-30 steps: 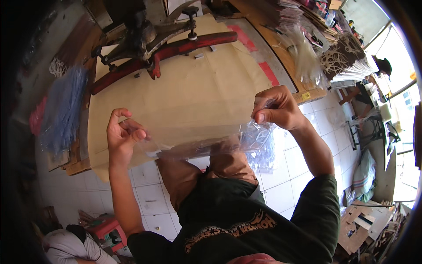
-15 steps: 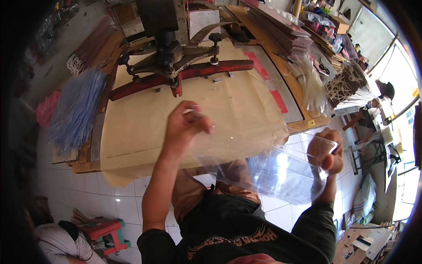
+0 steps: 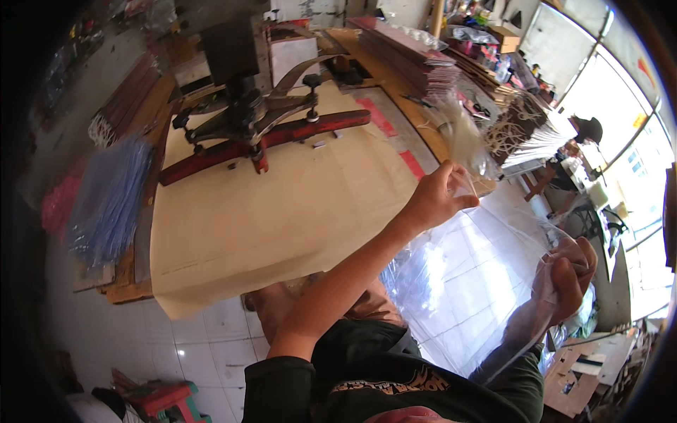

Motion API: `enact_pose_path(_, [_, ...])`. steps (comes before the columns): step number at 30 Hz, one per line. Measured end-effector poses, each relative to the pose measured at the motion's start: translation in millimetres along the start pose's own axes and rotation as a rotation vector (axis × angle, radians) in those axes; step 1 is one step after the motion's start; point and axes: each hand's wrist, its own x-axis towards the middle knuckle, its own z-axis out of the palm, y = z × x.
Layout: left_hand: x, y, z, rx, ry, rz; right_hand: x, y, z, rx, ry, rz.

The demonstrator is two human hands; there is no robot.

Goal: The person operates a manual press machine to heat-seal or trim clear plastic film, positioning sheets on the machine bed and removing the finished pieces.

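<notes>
A transparent plastic sheet hangs between my hands to the right of the workbench, with the tiled floor showing through it. My left hand reaches across to the right and pinches its upper edge between thumb and fingers. Farther right, my right hand has its fingers closed round the sheet's other side, partly behind the film. On the bench lies a large tan paper sheet, its front edge drooping over the side. Above that paper stands a press with a long red bar and black clamp knobs.
Bluish plastic sheets are piled at the bench's left. Brown stacked panels and a corded bundle lie at the back right. A red and green stool stands lower left. A person in a dark cap is at far right.
My left hand has moved right, from over the tan paper to beyond the bench's corner. My right hand has shifted right and slightly down. The plastic sheet has moved right with them.
</notes>
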Motion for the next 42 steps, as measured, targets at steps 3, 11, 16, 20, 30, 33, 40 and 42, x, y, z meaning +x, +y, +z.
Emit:
enact_pose_path(3, [-1,-2,12,0.434,0.363,0.442,-12,-12,24,-0.239,0.144,-0.083])
enact_pose_path(11, [-107,118,-44,0.317,-0.096,0.508,-3,35,85,-0.222,-0.109,0.008])
enact_pose_path(16, [-132,118,-73,0.474,0.160,0.390,-6,66,155,0.088,-0.214,0.064])
enact_pose_path(20, [-143,115,-113,0.513,0.286,0.297,0,82,177,0.223,-0.563,0.137])
enact_pose_path(30, [-183,55,-203,0.175,0.835,0.138,41,165,180,-0.483,-0.164,-0.400])
enact_pose_path(33, [-192,51,-220,0.027,0.848,0.124,74,212,148,-0.156,-0.154,0.163])
enact_pose_path(40, [-202,29,-244,-0.080,0.902,0.093,83,230,174,0.656,-0.827,0.568])
enact_pose_path(42, [-202,28,-246,-0.094,0.937,0.070,80,227,182,0.536,-0.794,0.465])
